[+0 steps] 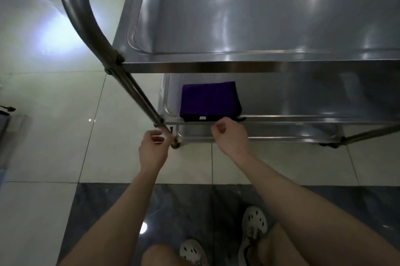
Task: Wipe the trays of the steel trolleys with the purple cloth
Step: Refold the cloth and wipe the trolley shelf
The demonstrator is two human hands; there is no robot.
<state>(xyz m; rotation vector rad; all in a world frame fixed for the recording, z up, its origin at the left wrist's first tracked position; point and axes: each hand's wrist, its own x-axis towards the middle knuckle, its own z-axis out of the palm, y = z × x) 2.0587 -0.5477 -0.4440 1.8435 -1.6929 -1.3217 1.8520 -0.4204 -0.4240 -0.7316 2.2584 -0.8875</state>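
Purple cloth (210,100) untouched (hands curled, near).

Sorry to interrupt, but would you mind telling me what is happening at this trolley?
A person stands at a steel trolley. A folded purple cloth lies on its middle tray, untouched. The right hand is loosely curled just in front of the cloth; the left hand is by the trolley's leg. The top tray holds nothing.

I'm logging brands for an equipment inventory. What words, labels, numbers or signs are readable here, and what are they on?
No text can be read.
Small white tag on the near edge of the purple cloth: too small and blurred to read.
Steel trolley, its trays and the shoes: no visible lettering.
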